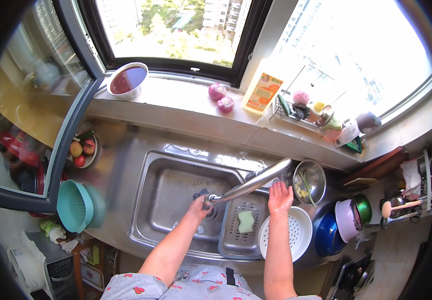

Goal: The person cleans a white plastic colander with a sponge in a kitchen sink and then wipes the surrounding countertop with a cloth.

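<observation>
My left hand [200,207] is at the spout end of the metal faucet [258,180], over the stainless steel sink [171,187]; its fingers are partly hidden, so its grip cannot be told. My right hand [280,198] is palm up with fingers apart, holding nothing, right of the faucet. A pale green sponge [246,221] lies in the perforated metal tray [234,240] at the sink's right side. Under my right forearm is a white colander [305,234]. Beside my right fingertips, a steel bowl [318,176] holds green stalks and pale yellow pieces.
A turquoise colander [74,206] and a bowl of fruit [89,149] are at the left. On the sill stand a bowl of dark red liquid [127,80], two purple onions [221,98] and a carton-like container [264,93]. Blue [328,234] and pink pots [345,221] stand right.
</observation>
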The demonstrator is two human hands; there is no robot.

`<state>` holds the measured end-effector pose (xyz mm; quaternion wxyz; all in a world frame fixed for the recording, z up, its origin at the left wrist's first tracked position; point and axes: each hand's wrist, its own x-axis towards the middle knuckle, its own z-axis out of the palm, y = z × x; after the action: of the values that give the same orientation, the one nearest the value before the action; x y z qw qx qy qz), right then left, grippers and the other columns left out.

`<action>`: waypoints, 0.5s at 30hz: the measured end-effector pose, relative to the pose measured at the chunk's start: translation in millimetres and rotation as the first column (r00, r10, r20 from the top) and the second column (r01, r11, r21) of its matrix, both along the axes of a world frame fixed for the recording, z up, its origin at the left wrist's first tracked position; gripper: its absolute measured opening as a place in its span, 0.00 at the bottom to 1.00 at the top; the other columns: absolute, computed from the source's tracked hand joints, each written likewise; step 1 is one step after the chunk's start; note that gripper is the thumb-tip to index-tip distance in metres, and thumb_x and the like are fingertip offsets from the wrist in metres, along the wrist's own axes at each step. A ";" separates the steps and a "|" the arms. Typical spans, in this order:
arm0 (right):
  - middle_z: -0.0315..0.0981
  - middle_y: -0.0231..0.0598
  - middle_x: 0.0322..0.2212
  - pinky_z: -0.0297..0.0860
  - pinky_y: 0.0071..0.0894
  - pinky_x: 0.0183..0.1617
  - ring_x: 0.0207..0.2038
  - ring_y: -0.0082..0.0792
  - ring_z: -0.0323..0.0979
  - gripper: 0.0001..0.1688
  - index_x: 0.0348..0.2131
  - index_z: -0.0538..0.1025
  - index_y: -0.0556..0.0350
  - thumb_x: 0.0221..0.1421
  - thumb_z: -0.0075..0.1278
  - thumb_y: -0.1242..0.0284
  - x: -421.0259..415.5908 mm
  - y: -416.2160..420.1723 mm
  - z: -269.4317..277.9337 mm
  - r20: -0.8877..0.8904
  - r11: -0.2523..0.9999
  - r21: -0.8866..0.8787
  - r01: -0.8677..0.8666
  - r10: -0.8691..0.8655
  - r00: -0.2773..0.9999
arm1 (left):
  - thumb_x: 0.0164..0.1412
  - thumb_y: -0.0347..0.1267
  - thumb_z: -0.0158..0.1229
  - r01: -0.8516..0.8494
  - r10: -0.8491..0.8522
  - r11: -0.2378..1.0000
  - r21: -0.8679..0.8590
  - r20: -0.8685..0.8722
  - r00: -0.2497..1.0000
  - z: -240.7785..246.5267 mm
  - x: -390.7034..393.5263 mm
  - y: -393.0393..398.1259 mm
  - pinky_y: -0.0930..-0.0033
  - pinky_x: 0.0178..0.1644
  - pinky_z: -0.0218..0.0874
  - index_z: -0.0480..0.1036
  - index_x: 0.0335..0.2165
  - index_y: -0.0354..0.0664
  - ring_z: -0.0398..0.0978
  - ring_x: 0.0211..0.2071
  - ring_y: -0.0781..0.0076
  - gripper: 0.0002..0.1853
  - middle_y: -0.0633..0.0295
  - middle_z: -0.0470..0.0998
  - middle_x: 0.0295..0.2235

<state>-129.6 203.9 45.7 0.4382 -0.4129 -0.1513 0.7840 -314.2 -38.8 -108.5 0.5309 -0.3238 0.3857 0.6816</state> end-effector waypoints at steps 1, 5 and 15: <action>0.42 0.52 0.71 0.48 0.47 0.73 0.72 0.47 0.44 0.48 0.69 0.47 0.65 0.67 0.42 0.50 -2.9 -3.0 -0.6 0.026 1.000 -0.005 -0.027 0.027 0.999 | 0.62 0.37 0.60 -0.002 0.002 1.000 -0.002 -0.003 1.000 -8.1 0.1 -12.1 0.47 0.46 0.70 0.72 0.46 0.46 0.74 0.42 0.64 0.16 0.59 0.75 0.44; 0.39 0.51 0.71 0.41 0.48 0.74 0.74 0.47 0.37 0.50 0.70 0.47 0.64 0.65 0.46 0.50 -3.7 10.2 -4.1 0.102 0.995 0.065 -0.074 0.067 0.993 | 0.63 0.35 0.61 0.004 -0.002 0.998 -0.069 0.020 1.000 27.7 -7.8 19.8 0.49 0.39 0.73 0.68 0.48 0.41 0.76 0.33 0.63 0.18 0.57 0.75 0.39; 0.60 0.34 0.60 0.56 0.39 0.66 0.61 0.35 0.60 0.33 0.65 0.62 0.53 0.64 0.49 0.70 -22.5 18.5 -26.2 0.418 0.889 0.420 -0.184 -0.010 0.908 | 0.57 0.19 0.61 0.164 -0.175 0.984 -0.076 -0.171 0.970 80.4 -8.7 13.2 0.53 0.37 0.77 0.62 0.56 0.49 0.80 0.36 0.60 0.31 0.53 0.77 0.39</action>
<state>-152.1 222.4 19.5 0.4437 -0.4476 -0.4356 0.6427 -322.9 -25.6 -28.2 0.5404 -0.2440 0.4784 0.6477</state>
